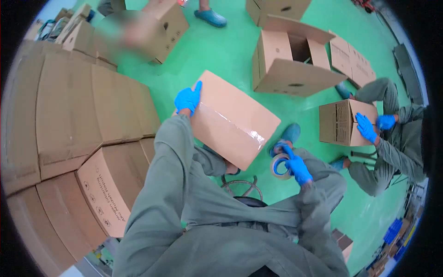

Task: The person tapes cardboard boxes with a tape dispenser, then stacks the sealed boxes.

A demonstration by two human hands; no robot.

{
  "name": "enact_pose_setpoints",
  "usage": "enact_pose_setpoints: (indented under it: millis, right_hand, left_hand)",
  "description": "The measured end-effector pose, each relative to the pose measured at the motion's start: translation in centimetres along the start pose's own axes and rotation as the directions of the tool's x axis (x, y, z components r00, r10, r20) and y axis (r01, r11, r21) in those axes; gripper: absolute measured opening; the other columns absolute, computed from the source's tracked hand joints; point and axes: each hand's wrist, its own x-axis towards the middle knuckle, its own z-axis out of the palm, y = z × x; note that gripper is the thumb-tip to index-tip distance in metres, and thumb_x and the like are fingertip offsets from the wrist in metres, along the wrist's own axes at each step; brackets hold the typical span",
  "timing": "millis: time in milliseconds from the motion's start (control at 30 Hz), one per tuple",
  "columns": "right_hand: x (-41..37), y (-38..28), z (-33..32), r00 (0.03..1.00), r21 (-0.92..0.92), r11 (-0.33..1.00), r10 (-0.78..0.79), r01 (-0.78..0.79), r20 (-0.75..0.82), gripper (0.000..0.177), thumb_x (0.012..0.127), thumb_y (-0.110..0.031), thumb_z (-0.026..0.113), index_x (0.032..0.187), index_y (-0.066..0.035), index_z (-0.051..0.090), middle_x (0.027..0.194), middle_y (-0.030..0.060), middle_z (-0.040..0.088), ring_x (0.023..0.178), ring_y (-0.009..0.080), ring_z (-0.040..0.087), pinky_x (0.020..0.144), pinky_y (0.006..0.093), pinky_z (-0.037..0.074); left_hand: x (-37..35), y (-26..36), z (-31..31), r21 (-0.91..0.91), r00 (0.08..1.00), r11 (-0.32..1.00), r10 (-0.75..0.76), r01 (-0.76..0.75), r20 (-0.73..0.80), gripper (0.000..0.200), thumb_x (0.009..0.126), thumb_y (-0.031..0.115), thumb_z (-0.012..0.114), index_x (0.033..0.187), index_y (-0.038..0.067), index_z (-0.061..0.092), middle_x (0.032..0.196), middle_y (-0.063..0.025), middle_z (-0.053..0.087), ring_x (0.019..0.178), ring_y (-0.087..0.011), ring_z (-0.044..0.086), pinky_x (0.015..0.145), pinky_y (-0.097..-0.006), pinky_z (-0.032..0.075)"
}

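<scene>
A closed cardboard box [230, 115] sits tilted between my knees, a strip of shiny clear tape [237, 123] running along the middle of its top face. My left hand [188, 99], in a blue glove, grips the box at its upper left edge. On the right, my blue-gloved right hand [298, 169] is closed on a roll of tape [280, 166], held off the box near my right knee. The fingers behind the roll are partly hidden.
Stacked cartons [69, 106] form a wall at my left. An open box [295, 64] stands ahead on the green floor. To the right, a seated co-worker in blue gloves handles another carton [339, 122]. A further person, partly blurred, is beside a box [168, 30].
</scene>
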Motion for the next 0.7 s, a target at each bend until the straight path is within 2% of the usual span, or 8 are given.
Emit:
enact_pose_setpoints:
  millis: [67,133,267,333,400,500,567,700]
  right_hand:
    - [-1.1,1.8,2.1,0.996,0.735,0.673,-0.054,0.087,-0.068,0.049,0.075,-0.003,0.053,0.124,-0.007,0.055,0.099,0.0068,0.062,0.079,0.0158,0.061,0.060,0.0305,0.050]
    - [0.4,2.8,4.8,0.999,0.912,0.409,-0.011,-0.024,0.031,0.048,0.075,-0.001,0.052,0.123,-0.004,0.054,0.098,0.0071,0.060,0.077,0.0146,0.058,0.062,0.0273,0.049]
    - [1.3,-1.3,7.3,0.934,0.674,0.661,-0.333,0.329,-0.129,0.079,0.067,0.002,0.050,0.144,-0.004,0.033,0.115,0.0076,0.056,0.093,0.0160,0.055,0.077,0.0281,0.047]
    - [-4.3,-6.6,7.7,0.825,0.733,0.438,-0.479,0.521,-0.300,0.090,0.064,0.002,0.051,0.149,-0.006,0.024,0.129,0.0106,0.047,0.107,0.0199,0.050,0.088,0.0320,0.046]
    - [-8.5,-9.5,6.6,0.829,0.652,0.526,-0.449,0.546,-0.333,0.094,0.061,0.000,0.051,0.150,-0.008,0.023,0.140,0.0127,0.038,0.117,0.0255,0.046,0.097,0.0364,0.042]
    - [-13.0,-12.3,5.8,0.741,0.557,0.496,-0.522,0.666,-0.421,0.088,0.068,-0.013,0.054,0.149,-0.007,0.023,0.123,0.0117,0.049,0.101,0.0221,0.053,0.086,0.0362,0.045]
    - [-12.4,-12.4,4.8,0.740,0.653,0.396,-0.538,0.645,-0.404,0.081,0.072,-0.019,0.058,0.146,-0.005,0.027,0.126,0.0133,0.050,0.107,0.0258,0.053,0.093,0.0384,0.044]
    - [-10.8,-16.2,4.3,0.677,0.754,0.278,-0.679,0.596,-0.284,0.071,0.074,-0.018,0.056,0.140,-0.004,0.034,0.121,0.0116,0.052,0.105,0.0242,0.054,0.092,0.0371,0.044]
  left_hand:
    - [-1.1,0.8,-0.7,-0.054,0.998,0.998,0.045,-0.043,0.039,0.082,0.088,0.070,0.029,0.086,-0.001,0.071,0.092,-0.0277,0.065,0.091,-0.0433,0.062,0.079,-0.0500,0.048]
    - [-3.0,1.2,-0.8,-0.116,0.987,0.986,0.128,-0.118,0.092,0.080,0.090,0.068,0.028,0.082,0.000,0.070,0.083,-0.0264,0.065,0.084,-0.0425,0.063,0.075,-0.0502,0.048]
    - [-10.2,5.3,-6.2,-0.181,0.978,0.962,0.207,-0.203,0.002,0.075,0.085,0.071,0.037,0.082,0.004,0.071,0.088,-0.0256,0.066,0.084,-0.0429,0.063,0.081,-0.0490,0.048]
    - [-13.4,6.2,-13.2,-0.203,0.960,0.946,0.217,-0.251,-0.175,0.070,0.088,0.065,0.040,0.075,0.003,0.069,0.083,-0.0249,0.065,0.076,-0.0425,0.062,0.070,-0.0510,0.048]
    - [-19.0,5.7,-20.3,-0.150,0.891,0.941,0.224,-0.303,-0.394,0.057,0.090,0.054,0.047,0.080,0.002,0.067,0.079,-0.0244,0.064,0.073,-0.0423,0.061,0.064,-0.0502,0.047]
    - [-29.4,2.5,-29.6,-0.136,0.668,0.924,0.152,-0.358,-0.728,0.038,0.089,0.039,0.058,0.096,0.001,0.061,0.080,-0.0233,0.063,0.072,-0.0408,0.061,0.061,-0.0471,0.047]
    - [-35.5,-1.7,-32.1,-0.018,0.328,0.824,0.205,-0.567,-0.922,0.052,0.083,0.033,0.064,0.120,-0.002,0.056,0.102,-0.0227,0.063,0.090,-0.0387,0.063,0.075,-0.0417,0.051]
    - [-48.4,-8.2,-30.9,-0.335,0.469,0.704,-0.002,-0.626,-0.883,0.053,0.084,0.026,0.062,0.127,-0.002,0.049,0.119,-0.0225,0.055,0.106,-0.0367,0.055,0.088,-0.0418,0.045]
